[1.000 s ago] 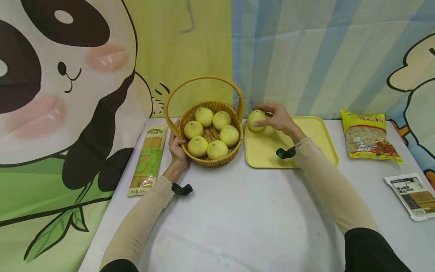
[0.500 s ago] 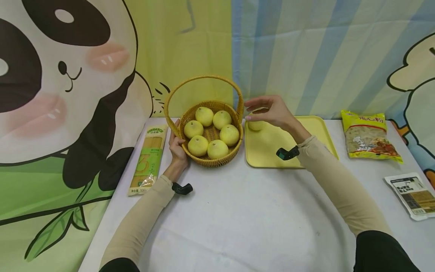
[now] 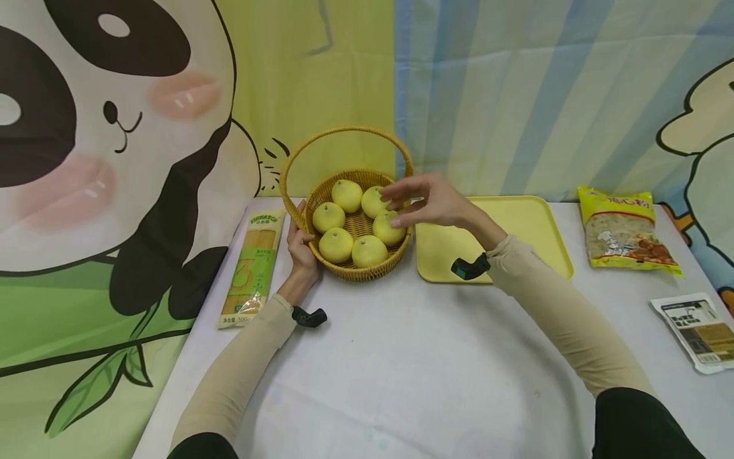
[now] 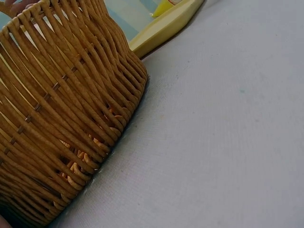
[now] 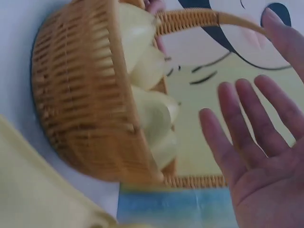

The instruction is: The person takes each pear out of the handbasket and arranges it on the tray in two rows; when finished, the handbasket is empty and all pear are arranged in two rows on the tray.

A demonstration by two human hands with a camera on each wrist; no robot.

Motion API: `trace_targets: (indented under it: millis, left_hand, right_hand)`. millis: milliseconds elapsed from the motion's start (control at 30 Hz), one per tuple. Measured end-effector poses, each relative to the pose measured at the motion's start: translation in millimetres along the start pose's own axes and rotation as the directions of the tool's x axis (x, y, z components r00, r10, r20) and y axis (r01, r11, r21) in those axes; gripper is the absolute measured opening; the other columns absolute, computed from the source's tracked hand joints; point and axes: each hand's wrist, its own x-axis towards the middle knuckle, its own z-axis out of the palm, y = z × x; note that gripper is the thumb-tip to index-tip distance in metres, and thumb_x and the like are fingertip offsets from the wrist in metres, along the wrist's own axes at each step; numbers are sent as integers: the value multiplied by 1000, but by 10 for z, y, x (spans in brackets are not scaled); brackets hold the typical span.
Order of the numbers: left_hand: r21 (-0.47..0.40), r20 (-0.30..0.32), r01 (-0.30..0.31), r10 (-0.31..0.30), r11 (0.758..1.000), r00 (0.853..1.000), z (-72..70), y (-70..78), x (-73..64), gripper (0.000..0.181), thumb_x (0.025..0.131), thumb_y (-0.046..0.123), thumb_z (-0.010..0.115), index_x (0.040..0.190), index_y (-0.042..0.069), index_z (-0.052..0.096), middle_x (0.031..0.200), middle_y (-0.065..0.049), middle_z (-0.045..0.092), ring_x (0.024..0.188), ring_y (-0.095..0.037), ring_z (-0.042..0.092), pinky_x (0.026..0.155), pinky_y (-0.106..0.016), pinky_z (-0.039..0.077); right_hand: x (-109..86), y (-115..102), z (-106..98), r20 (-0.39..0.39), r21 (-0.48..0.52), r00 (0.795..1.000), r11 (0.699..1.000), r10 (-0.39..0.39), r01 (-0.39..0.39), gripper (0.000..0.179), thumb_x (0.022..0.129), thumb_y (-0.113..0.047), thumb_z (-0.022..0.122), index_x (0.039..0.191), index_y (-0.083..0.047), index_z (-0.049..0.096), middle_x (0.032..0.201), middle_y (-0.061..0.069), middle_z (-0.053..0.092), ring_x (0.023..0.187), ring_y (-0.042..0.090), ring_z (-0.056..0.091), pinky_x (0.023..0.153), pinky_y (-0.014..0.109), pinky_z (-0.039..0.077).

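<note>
The basket (image 3: 358, 274) stood upright on the desk (image 3: 390, 370), in front of me and to the left of the yellow tray (image 3: 524, 236), its mouth facing up. From above its bowl looked round, so I could not pick out a long axis there; its handle (image 3: 350, 130), though, arched from the left side of the rim to the right, crosswise to me. 6 pale yellow fruits (image 3: 369, 252) sat in it, roughly in a ring around the woven bottom. My left grip (image 3: 301, 255) held the basket by its left side, thumb at the rim, next to where the handle came down. My right grip (image 3: 432, 201) hung by the basket's right edge, fingers spread and a little bent.

The head view put my right fingertips over 2 of the fruits, yet the right wrist view showed a gap between them and the fruits, with the palm and all 5 digits spread. The left wrist view alone gave the basket's lower wall close up, its bottom edge meeting the desk. Only the head view took in the long green-labelled packet (image 3: 251, 274) on the left, its far end leaning right, and the flat pack (image 3: 696, 331) on the right, nearer me than the yellow bag (image 3: 627, 229).
</note>
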Motion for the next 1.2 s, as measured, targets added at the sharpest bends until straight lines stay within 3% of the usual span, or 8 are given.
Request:
trace_targets:
  millis: [100, 200, 400, 633, 800, 933, 1200]
  left_hand:
    - [3, -4, 4, -4, 1000, 1000, 4, -4, 6, 89, 78, 3, 32, 166, 13, 35, 171, 0, 38, 157, -18, 36, 129, -33, 24]
    - [6, -5, 5, -5, 1000, 1000, 10, -8, 8, 88, 79, 3, 32, 165, 16, 38, 172, 0, 36, 157, -18, 35, 129, -34, 24]
    - [-6, -6, -2, 2, 1000, 1000, 40, -17, 7, 88, 78, 2, 32, 165, 13, 38, 170, -1, 40, 157, -19, 36, 128, -33, 26]
    - [-22, -8, -8, 7, 1000, 1000, 46, -24, 3, 89, 77, 1, 30, 165, 13, 39, 168, 0, 42, 156, -20, 38, 126, -33, 28]
    - [-14, -12, -8, 8, 1000, 1000, 28, -10, -4, 89, 77, 1, 31, 165, 9, 35, 169, 0, 41, 157, -19, 36, 128, -33, 25]
    - [-8, -18, -8, 8, 1000, 1000, 6, 2, 0, 88, 78, 2, 30, 166, 9, 34, 169, -1, 41, 157, -19, 36, 128, -34, 25]
    - [9, -22, -2, 2, 1000, 1000, 15, 10, -19, 88, 79, 3, 30, 166, 12, 36, 169, 1, 41, 157, -18, 36, 128, -32, 25]
  right_hand:
    - [72, 13, 109, 114, 8, 993, 1000, 8, -9, 65, 83, -3, 87, 144, -1, 64, 146, 21, 64, 127, 39, 67, 107, 59, 51]
    - [139, 28, 217, 192, -24, 981, 1000, 19, -14, 72, 83, -7, 89, 149, -4, 60, 152, 20, 59, 134, 37, 62, 113, 58, 48]
    - [256, 54, 407, 260, -110, 966, 994, 14, 16, 82, 81, -12, 91, 153, 0, 53, 156, 18, 55, 142, 38, 54, 119, 56, 41]
    - [292, 122, 580, 331, -239, 939, 971, 87, -6, 79, 83, -15, 90, 151, 3, 54, 153, 20, 58, 146, 35, 52, 123, 48, 38]
    - [278, 184, 656, 301, -409, 946, 912, 119, 16, 64, 88, -22, 86, 146, -5, 63, 147, 12, 65, 143, 27, 56, 119, 44, 42]
    - [288, 174, 712, 285, -510, 952, 859, 114, 50, 64, 89, -26, 85, 146, -7, 63, 148, 10, 65, 138, 29, 59, 116, 44, 45]
    - [282, 69, 785, 295, -651, 926, 759, 235, 15, 66, 97, -37, 77, 148, -2, 57, 141, 14, 67, 126, 28, 66, 107, 42, 51]
